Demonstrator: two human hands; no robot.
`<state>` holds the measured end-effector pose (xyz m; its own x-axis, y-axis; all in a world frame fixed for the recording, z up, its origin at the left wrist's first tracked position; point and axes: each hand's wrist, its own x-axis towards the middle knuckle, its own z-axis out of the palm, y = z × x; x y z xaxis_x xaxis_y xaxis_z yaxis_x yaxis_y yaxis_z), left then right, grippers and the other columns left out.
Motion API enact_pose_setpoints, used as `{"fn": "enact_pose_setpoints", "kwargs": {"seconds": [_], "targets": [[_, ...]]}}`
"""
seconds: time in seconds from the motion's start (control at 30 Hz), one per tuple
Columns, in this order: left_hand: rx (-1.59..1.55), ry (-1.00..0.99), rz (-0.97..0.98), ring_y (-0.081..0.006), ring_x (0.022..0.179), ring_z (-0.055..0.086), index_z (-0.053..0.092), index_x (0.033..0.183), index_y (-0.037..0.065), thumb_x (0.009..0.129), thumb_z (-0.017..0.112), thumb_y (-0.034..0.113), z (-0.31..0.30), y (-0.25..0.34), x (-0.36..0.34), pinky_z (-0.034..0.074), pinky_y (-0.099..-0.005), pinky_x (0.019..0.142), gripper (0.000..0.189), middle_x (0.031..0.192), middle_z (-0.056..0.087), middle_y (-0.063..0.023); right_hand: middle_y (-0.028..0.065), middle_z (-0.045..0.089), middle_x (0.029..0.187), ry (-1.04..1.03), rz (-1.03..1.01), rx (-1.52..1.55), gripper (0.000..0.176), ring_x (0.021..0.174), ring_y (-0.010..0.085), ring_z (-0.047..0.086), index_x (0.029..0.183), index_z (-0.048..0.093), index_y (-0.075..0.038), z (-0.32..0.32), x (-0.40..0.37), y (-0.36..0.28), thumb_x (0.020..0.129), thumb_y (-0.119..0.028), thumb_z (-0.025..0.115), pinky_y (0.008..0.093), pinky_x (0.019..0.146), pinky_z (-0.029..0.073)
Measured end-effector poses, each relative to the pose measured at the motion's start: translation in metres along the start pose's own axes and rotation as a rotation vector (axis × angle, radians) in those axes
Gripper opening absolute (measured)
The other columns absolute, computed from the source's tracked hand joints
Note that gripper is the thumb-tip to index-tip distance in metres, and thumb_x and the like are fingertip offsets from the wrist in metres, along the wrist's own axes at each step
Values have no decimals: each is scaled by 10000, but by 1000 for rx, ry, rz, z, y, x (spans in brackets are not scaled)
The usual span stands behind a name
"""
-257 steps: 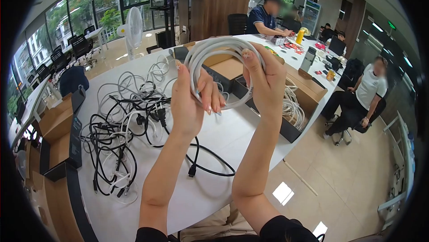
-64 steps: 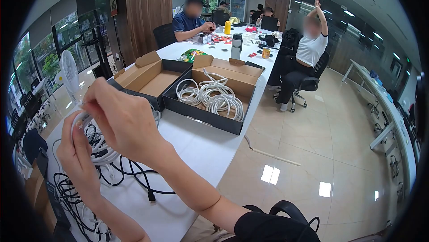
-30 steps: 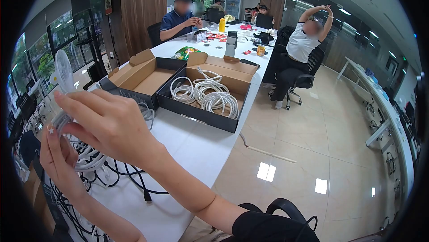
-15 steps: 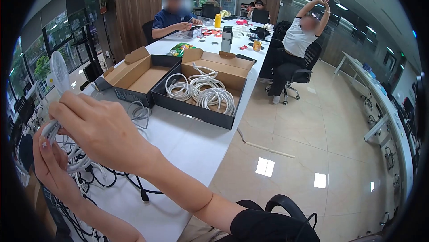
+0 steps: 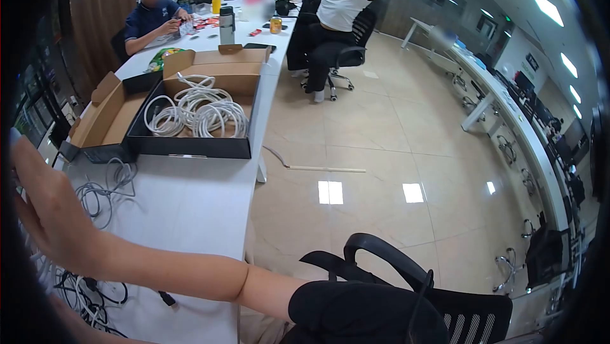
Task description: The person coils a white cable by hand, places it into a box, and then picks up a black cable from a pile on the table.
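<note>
My right hand [image 5: 47, 207] is at the far left edge of the view, its fingers bent and partly cut off by the dark border. A pale bit of white cable [image 5: 15, 134] shows at its fingertips; the rest of that cable is out of sight. Of my left arm only a piece of forearm [image 5: 79, 325] shows at the bottom left; the hand itself lies outside the view. Below my right hand is a tangle of black and white cables [image 5: 82, 296] on the white table [image 5: 184, 201]. A loose grey cable [image 5: 105, 194] lies beyond my right wrist.
A black cardboard box [image 5: 190, 147] holds several coiled white cables [image 5: 213, 112]. Another open box [image 5: 117, 112] adjoins it. A grey bottle [image 5: 227, 26] and a can [image 5: 275, 25] stand farther back. One person sits at the table; another stretches on a chair. My chair's armrest [image 5: 381, 248] is at right.
My view has swung to the right, so boxes and table sit farther left. Both hands, earlier fully visible around a white cable coil, are now at or past the left edge.
</note>
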<state>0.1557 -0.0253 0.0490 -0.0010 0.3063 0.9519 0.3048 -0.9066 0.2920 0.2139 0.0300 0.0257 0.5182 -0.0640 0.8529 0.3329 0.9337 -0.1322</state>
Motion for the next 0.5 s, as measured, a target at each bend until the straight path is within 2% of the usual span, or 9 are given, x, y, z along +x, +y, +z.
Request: {"fn": "enact_pose_setpoints", "kwargs": {"seconds": [0.07, 0.17, 0.5], "targets": [[-58, -17, -18, -199, 772, 507, 504, 1045, -33, 863, 550, 334, 17, 6, 1, 439, -287, 636, 412, 925, 513, -127, 320, 394, 1215, 93, -12, -25, 568, 1005, 478, 459, 1228, 320, 137, 7, -6, -2, 690, 69, 488, 461, 814, 412], [-111, -31, -38, -186, 740, 490, 497, 1023, -24, 869, 539, 322, 21, -4, -5, 426, -277, 614, 381, 892, 501, -115, 320, 415, 1155, 86, 10, -47, 448, 944, 496, 433, 1167, 367, 116, 15, -14, -13, 736, 17, 437, 462, 795, 396], [-226, -40, -128, -142, 634, 434, 474, 952, 2, 889, 503, 281, 28, -17, -16, 383, -244, 543, 287, 780, 461, -76, 288, 475, 1023, -342, 363, 184, 253, 847, 433, 472, 1025, 440, 75, 13, -23, 4, 817, -67, 413, 414, 783, 404]]}}
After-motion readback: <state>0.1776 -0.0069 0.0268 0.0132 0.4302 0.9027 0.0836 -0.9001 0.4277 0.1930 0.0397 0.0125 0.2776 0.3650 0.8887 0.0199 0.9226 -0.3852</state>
